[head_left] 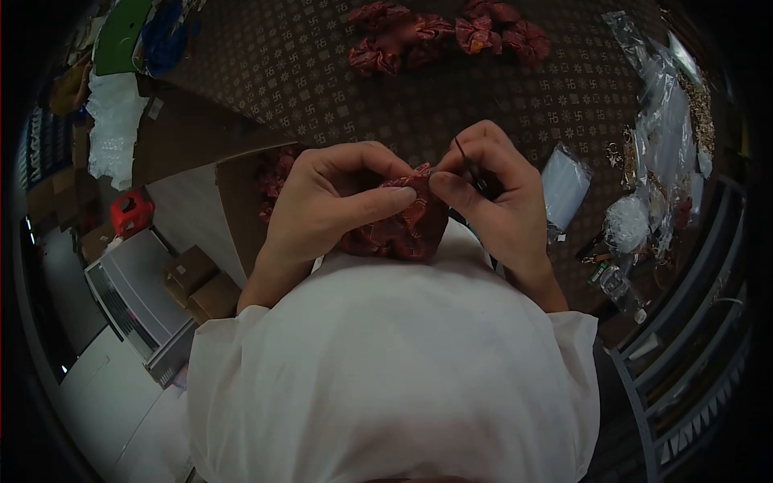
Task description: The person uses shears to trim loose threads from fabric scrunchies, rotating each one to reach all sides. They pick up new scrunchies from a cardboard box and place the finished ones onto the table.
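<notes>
A piece of red patterned fabric (407, 225) hangs bunched between both hands, close to the white shirt front. My left hand (346, 189) pinches its upper edge between thumb and forefinger. At the fabric's top right corner, my right hand (491, 181) is closed, thumb against forefinger. A thin dark strand or tool (460, 150) sticks up from the right fingers; its exact kind is unclear. The two hands' fingertips nearly meet at the fabric's top edge.
Several gathered red fabric pieces (403, 36) lie on the brown patterned cloth (298, 80) ahead. More red fabric (278, 173) sits in a cardboard box at left. Plastic bags (664, 137), a white packet (566, 185) and a clear bottle (620, 286) are at right.
</notes>
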`<state>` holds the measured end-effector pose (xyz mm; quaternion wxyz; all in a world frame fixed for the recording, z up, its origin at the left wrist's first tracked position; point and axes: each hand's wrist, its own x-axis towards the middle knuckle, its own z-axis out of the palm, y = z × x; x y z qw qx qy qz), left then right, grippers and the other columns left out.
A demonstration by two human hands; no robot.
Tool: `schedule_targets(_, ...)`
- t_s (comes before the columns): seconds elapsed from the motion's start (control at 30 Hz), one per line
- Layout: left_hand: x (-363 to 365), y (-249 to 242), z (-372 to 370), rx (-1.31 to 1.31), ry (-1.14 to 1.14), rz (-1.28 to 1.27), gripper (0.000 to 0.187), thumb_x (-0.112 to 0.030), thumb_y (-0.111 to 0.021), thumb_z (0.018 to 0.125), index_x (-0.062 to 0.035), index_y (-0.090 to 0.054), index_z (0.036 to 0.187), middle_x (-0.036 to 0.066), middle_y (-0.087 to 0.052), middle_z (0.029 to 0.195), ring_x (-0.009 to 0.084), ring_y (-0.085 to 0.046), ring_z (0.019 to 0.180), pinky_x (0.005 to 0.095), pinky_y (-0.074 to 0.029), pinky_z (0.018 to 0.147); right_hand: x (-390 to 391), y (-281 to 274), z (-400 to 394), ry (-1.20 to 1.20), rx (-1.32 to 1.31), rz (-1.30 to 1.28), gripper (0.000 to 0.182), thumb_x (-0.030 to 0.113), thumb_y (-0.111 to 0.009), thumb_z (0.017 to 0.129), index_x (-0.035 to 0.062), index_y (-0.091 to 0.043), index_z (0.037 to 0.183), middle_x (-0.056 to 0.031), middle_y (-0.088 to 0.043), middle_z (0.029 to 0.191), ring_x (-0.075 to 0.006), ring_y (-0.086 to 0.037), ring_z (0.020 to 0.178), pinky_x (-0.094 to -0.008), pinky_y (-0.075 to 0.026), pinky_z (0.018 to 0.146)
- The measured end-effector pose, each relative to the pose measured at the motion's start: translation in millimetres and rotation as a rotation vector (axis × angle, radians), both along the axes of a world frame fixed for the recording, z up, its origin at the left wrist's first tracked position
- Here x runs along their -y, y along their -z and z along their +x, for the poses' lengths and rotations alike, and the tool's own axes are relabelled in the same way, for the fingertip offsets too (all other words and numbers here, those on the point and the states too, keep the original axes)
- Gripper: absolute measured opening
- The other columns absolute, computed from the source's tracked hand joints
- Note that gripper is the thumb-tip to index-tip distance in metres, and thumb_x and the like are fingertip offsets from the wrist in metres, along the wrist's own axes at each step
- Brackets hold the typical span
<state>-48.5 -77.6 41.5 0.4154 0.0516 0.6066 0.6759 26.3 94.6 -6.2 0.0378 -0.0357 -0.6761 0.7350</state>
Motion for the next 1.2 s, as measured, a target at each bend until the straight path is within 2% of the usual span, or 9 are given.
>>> schedule_targets(0.07, 0.1, -0.1, 0.4, -0.005, -0.026, -0.014, 0.015, 0.000, -0.067, 0.075, 0.0029, -0.064, 0.089, 0.005, -0.062, 0.084, 0.0069, -0.058, 0.069, 0.0186, -0.046, 0.060, 4.0, -5.1, 0.9, 0.157, -0.106, 0.199, 0.019, 0.013, -0.070, 0.074, 0.0009, -0.062, 0.087, -0.0058, -0.051, 0.084, -0.0126, -0.050, 0.070, -0.0254, -0.041, 0.058)
schedule_targets(0.1, 0.8, 0.3, -0.1, -0.057, -0.014, -0.019, 0.014, 0.001, -0.067, 0.075, 0.0028, -0.064, 0.088, 0.005, -0.062, 0.082, 0.0065, -0.057, 0.068, 0.0183, -0.045, 0.059, 3.7, -8.7, 1.2, 0.152, -0.103, 0.199, 0.019, 0.013, -0.070, 0.074, 0.0009, -0.062, 0.087, -0.0058, -0.051, 0.084, -0.0126, -0.050, 0.070, -0.0254, -0.041, 0.058)
schedule_targets(0.17, 1.2, -0.4, -0.4, -0.107, -0.007, -0.025, 0.013, 0.001, -0.067, 0.075, 0.0027, -0.064, 0.087, 0.004, -0.061, 0.081, 0.0061, -0.056, 0.066, 0.0179, -0.044, 0.058, 3.1, -16.8, 1.5, 0.229, -0.222, 0.356, 0.029, 0.012, -0.071, 0.073, 0.0012, -0.064, 0.099, -0.0064, -0.053, 0.081, -0.0131, -0.050, 0.066, -0.0260, -0.041, 0.054)
schedule_targets(0.27, -0.3, -1.7, -0.1, -0.123, -0.010, -0.058, 0.012, 0.002, -0.066, 0.074, 0.0025, -0.065, 0.086, 0.002, -0.060, 0.078, 0.0053, -0.055, 0.067, 0.0175, -0.043, 0.058, -4.6, -22.2, 9.3, 0.094, -0.235, 0.478, 0.038, 0.011, -0.072, 0.070, 0.0023, -0.063, 0.106, -0.0069, -0.054, 0.073, -0.0151, -0.051, 0.060, -0.0258, -0.041, 0.049)
schedule_targets(0.47, -0.9, 0.1, -2.8, -0.231, 0.022, -0.061, 0.014, 0.003, -0.067, 0.072, 0.0022, -0.065, 0.086, 0.002, -0.059, 0.078, 0.0057, -0.055, 0.069, 0.0184, -0.043, 0.061, -4.4, -20.2, 7.9, 0.060, -0.306, 0.628, 0.037, 0.008, -0.071, 0.068, 0.0043, -0.064, 0.104, -0.0053, -0.052, 0.064, -0.0168, -0.049, 0.054, -0.0271, -0.040, 0.045)
schedule_targets(0.67, -0.7, -0.4, -3.8, -0.200, 0.028, -0.059, 0.014, 0.003, -0.067, 0.071, 0.0018, -0.065, 0.085, 0.002, -0.059, 0.078, 0.0060, -0.056, 0.070, 0.0185, -0.044, 0.062, -5.8, -19.2, 8.1, 0.060, -0.287, 0.598, 0.035, 0.007, -0.071, 0.068, 0.0039, -0.065, 0.102, -0.0054, -0.052, 0.064, -0.0165, -0.049, 0.053, -0.0270, -0.040, 0.044)
schedule_targets(0.9, -1.6, -0.7, -3.8, -0.337, 0.071, -0.080, 0.012, 0.004, -0.066, 0.070, 0.0016, -0.065, 0.082, 0.003, -0.060, 0.078, 0.0063, -0.056, 0.069, 0.0188, -0.044, 0.061, -6.3, -20.2, 7.2, 0.045, -0.276, 0.576, 0.033, 0.006, -0.071, 0.068, 0.0041, -0.065, 0.101, -0.0050, -0.052, 0.063, -0.0162, -0.050, 0.052, -0.0268, -0.039, 0.044)
schedule_targets(1.2, -1.0, -1.5, -3.1, -0.409, 0.085, -0.126, 0.012, 0.003, -0.067, 0.069, 0.0010, -0.065, 0.080, 0.003, -0.059, 0.076, 0.0065, -0.055, 0.067, 0.0196, -0.042, 0.056, -7.7, -18.9, 6.4, 0.044, -0.344, 0.692, 0.032, 0.008, -0.071, 0.069, 0.0081, -0.066, 0.100, -0.0032, -0.051, 0.061, -0.0157, -0.049, 0.050, -0.0263, -0.038, 0.042)
